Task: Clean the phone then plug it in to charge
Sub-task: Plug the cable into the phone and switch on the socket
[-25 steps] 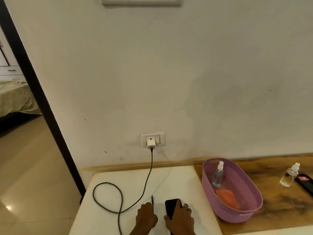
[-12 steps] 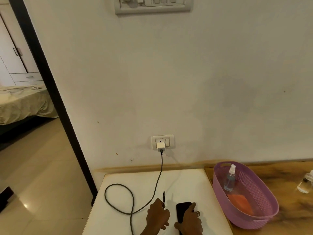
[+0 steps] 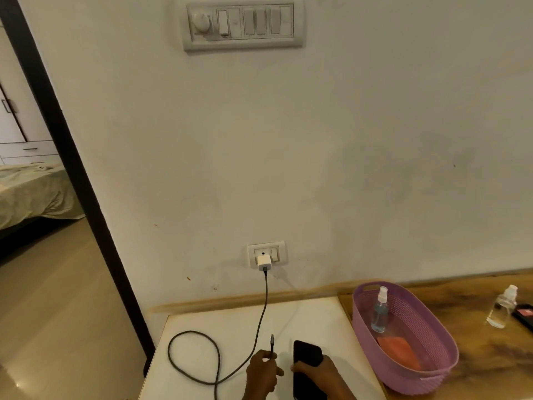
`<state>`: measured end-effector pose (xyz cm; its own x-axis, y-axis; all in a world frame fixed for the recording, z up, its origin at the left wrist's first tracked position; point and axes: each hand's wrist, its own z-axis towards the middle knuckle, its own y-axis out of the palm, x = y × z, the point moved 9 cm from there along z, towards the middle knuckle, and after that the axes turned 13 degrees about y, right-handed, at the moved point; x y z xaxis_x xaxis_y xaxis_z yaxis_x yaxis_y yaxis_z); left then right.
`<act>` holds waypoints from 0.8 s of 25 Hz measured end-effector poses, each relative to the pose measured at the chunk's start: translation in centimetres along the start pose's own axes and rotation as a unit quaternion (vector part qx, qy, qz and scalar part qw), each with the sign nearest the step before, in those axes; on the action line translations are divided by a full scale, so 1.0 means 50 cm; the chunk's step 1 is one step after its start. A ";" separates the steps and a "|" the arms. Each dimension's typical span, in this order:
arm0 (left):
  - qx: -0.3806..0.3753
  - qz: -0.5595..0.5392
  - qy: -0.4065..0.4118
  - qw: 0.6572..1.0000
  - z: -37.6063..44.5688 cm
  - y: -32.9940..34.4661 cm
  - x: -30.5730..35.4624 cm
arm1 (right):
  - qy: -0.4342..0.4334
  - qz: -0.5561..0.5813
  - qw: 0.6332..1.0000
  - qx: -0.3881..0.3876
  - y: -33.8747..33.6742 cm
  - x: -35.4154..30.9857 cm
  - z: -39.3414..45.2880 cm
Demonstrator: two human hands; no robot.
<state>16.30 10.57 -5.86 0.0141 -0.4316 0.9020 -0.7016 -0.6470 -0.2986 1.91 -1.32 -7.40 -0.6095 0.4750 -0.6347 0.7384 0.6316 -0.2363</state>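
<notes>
- Phone (image 3: 307, 353) flat on the white worktop (image 3: 230, 321), right hand (image 3: 320, 376) curled over its near half, gripping it.
- Left hand (image 3: 261, 373) pinches the charging cable (image 3: 261, 319) just behind its free plug, tip pointing up, just beside the phone.
- Cable loops across the worktop and climbs to the white charger (image 3: 264, 262) seated in the wall socket.
- Purple basket (image 3: 432, 382) to the right holds a spray bottle (image 3: 380, 313) and an orange cloth (image 3: 399, 352).

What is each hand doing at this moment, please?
Left hand: closed on the charging cable near its plug end.
Right hand: grips the black phone on the white table.
</notes>
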 end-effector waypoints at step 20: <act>0.053 -0.125 0.118 0.984 -0.141 -0.075 0.165 | 0.009 0.428 0.836 -0.343 0.013 -0.114 -0.194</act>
<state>13.99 13.87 4.89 0.0021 -0.1004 0.9949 -0.6186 -0.7819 -0.0776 3.08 2.30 3.21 0.0479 0.9381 -0.3431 0.5714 0.2560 0.7798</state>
